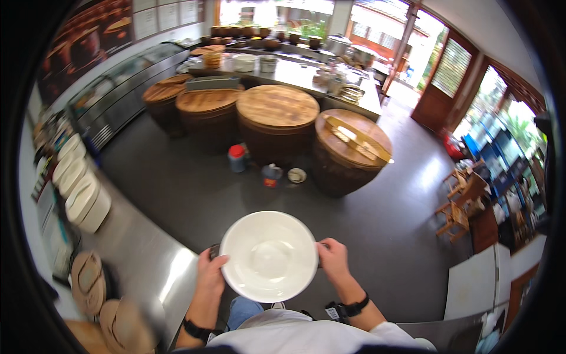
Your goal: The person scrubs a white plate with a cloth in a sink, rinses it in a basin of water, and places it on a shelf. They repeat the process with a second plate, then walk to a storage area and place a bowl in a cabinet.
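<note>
A wide white bowl (pixel 269 256) is held out in front of my body, its glossy inside facing up with nothing in it. My left hand (pixel 210 271) is closed on a dark grip at the bowl's left side, the thumb over the rim. At the opposite side my right hand (pixel 335 259) grips another dark part by the rim. The fingers under both sides are partly hidden. Dark bands circle both wrists.
Large brown vats (pixel 276 133) with wooden lids stand ahead, a red-capped jar (pixel 236 158) on the floor before them. A steel counter (pixel 138 245) runs along the left, bearing white tubs (pixel 88 203). Wooden chairs (pixel 454 218) and a white cabinet (pixel 474 277) are at right.
</note>
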Tool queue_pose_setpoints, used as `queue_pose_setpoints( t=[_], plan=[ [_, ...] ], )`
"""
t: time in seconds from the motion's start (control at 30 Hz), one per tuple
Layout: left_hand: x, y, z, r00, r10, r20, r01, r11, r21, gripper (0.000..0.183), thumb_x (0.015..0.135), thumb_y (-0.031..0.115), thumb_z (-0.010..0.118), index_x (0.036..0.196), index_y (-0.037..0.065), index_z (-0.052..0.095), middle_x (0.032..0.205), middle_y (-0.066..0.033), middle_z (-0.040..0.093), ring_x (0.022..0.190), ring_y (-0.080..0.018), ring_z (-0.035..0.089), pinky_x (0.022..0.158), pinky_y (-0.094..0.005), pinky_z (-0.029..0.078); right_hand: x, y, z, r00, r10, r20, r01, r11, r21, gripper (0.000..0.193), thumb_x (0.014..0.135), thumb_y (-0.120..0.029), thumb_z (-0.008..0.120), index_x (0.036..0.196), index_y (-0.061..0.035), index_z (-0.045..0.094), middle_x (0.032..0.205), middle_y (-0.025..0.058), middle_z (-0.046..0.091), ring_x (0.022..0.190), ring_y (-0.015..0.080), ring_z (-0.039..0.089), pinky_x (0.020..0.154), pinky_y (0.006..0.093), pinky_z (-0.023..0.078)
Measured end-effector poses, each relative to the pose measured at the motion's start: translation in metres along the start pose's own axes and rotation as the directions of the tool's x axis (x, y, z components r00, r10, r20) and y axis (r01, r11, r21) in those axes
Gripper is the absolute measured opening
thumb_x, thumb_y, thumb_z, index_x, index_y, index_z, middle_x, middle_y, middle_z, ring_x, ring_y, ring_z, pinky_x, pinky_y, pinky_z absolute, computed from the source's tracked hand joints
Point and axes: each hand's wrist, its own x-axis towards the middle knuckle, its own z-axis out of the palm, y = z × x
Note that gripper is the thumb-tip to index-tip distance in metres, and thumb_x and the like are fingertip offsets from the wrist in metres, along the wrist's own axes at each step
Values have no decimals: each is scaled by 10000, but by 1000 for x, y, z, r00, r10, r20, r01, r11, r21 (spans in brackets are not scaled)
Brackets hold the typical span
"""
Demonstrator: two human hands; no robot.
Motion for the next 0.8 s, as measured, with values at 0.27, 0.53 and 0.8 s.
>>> queue_pose_setpoints(
  t=[0.27,0.53,0.8],
  plan=[
    [132,33,9,964,90,-249,-106,993,-53,476,742,-49,587,1192,-73,434,1024,-138,578,943,-244,602,861,-367,516,160,-23,93,988,-90,126,97,994,-51,297,801,-275,684,826,20,660,637,132,624,588,185,614,569,314,481],
    [290,74,6,975,36,-218,-67,988,-137,458,720,-61,647,1138,-42,462,986,-111,580,870,-211,608,799,-328,523,307,-79,176,977,-74,200,74,997,7,268,791,-213,698,766,46,633,600,45,581,555,102,534,526,269,437],
    [408,116,3,960,67,-272,-112,982,-153,429,723,-56,634,1124,-54,479,968,-113,605,872,-205,617,791,-324,517,446,-121,269,933,-136,333,154,988,-29,249,801,-206,694,807,39,651,614,47,589,560,98,513,521,273,419]
  ],
)
